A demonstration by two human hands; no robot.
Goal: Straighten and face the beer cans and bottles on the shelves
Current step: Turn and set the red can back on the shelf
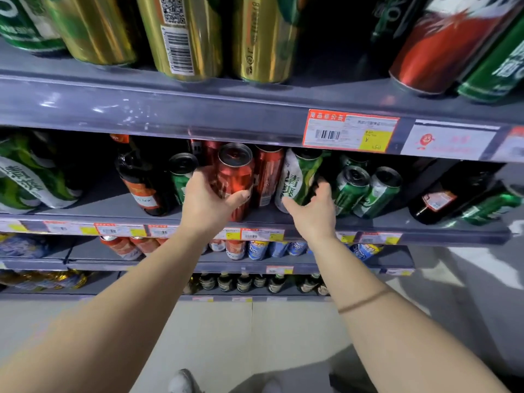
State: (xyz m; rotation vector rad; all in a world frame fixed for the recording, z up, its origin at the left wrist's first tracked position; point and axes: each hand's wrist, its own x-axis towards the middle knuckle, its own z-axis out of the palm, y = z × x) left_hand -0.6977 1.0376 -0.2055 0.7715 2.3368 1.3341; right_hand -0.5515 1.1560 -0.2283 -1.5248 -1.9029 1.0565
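Observation:
My left hand (208,199) is wrapped around a red beer can (236,173) at the front of the middle shelf (99,205), thumb across its lower front. My right hand (313,208) grips a green-and-white can (297,177) just to the right, thumb on its front and fingers behind it. A second red can (268,174) stands between the two. A small green can (181,174) and a dark bottle with an orange label (141,182) stand left of my left hand. Two green cans (365,191) stand right of my right hand.
The top shelf holds gold cans (181,35), one showing its barcode, plus a red can (442,43) and green cans. A dark bottle (442,194) leans at the middle shelf's right. Lower shelves carry orange and blue cans and small bottles. Price tags line the shelf edges.

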